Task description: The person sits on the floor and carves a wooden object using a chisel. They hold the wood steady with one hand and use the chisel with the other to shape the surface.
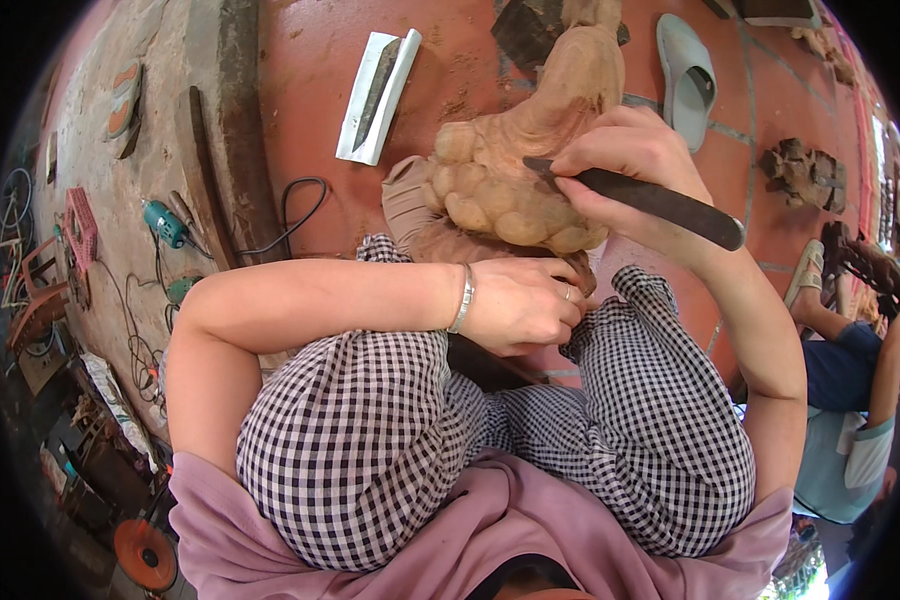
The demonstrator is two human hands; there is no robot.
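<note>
- One wooden carving [515, 205] is lying beyond the checked trousers [340, 430], probably weighing heavy; its stem [578, 85] is offering purchase.
- Right fingers [592, 153] are pinching a flat blade [660, 203].
- Left fingers [558, 292] are touching the carving, grasp unclear.

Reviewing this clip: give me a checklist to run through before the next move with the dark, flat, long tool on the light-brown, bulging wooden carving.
1. Tool gripped by the right hand: ok.
2. Tool tip directed at the carving: ok.
3. Tip pressed into the wood: cannot tell; contact is unclear.
4. Left hand out of the tip's immediate way: ok, it is at the carving's near edge.
5. Carving firmly supported: cannot tell; its underside is hidden.
6. Dark narrow blade on white paper apart from both hands: ok.
</note>
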